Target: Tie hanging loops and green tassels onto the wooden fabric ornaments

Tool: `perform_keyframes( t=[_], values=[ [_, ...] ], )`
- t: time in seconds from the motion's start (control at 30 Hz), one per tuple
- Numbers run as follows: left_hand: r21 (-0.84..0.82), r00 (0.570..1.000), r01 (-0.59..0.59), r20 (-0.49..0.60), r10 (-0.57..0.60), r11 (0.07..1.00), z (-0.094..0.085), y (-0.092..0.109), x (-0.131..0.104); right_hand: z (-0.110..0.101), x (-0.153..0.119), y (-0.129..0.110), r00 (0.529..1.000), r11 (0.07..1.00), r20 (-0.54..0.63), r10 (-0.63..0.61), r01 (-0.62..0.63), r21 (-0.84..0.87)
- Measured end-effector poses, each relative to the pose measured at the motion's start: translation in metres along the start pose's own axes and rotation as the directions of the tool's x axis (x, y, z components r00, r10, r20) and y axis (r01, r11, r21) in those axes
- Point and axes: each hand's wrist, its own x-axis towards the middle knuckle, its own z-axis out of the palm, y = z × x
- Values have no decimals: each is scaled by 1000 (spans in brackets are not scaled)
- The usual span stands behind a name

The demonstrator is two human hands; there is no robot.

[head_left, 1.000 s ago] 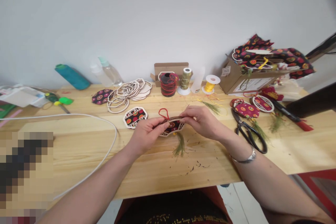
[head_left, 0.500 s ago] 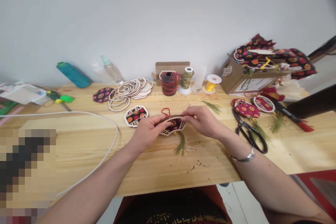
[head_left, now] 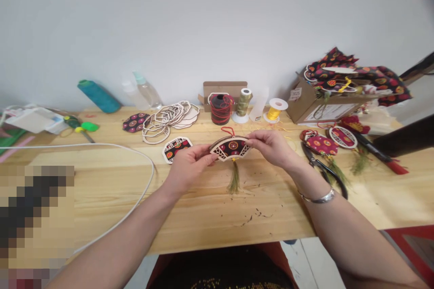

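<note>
A fan-shaped pendant with a pale wooden lattice border and dark flowered cloth is held up over the table between both hands. My left hand pinches its left end, thumb in front. At its upper right end, my right hand grips with thumb and fingers. A red cord loop rises from the top, and a green tassel hangs from the bottom on a yellow knot. Just behind my left hand lies an octagonal patterned piece with a white frame, partly covered by the hand.
Wooden lattice frames lie in a pile at the back. Spools of red cord, green thread and yellow cord stand along the wall. Black scissors and finished pendants are right. A white cable curves left.
Both hands have shifted the pendant slightly up and right. More of its flowered front shows now, since the left thumb has slid back toward the end. The tassel hangs straighter.
</note>
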Motion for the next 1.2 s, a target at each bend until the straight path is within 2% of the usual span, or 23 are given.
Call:
perform_keyframes(
  t=[0.2,0.47,0.6,0.7,0.83,0.93,1.07,1.2],
  values=[
    [-30,999,-26,-38,25,999,2,-5,-1,2,0,0,999,999,25,38,-39,38],
    [-2,993,-119,14,119,993,2,-3,-6,5,0,5,1000,998,-7,31,-30,49],
    [-13,991,-132,-1,132,991,2,-5,-6,6,-1,4,999,999,4,35,-35,40],
    [-13,983,-183,-14,182,983,2,-8,-5,7,-1,1,1000,999,15,26,-27,38],
    [-29,963,-265,43,266,964,1,-8,-6,7,-1,0,999,999,25,25,-26,35],
    [10,953,-301,47,300,954,0,-5,-7,7,-1,-1,999,999,29,35,-36,22],
    [80,957,-289,45,286,954,-1,-6,-7,8,-1,-2,999,1000,28,29,-29,-2],
    [59,969,-246,46,243,968,-1,-10,-6,8,-1,-2,999,999,29,29,-28,-33]
  ],
)
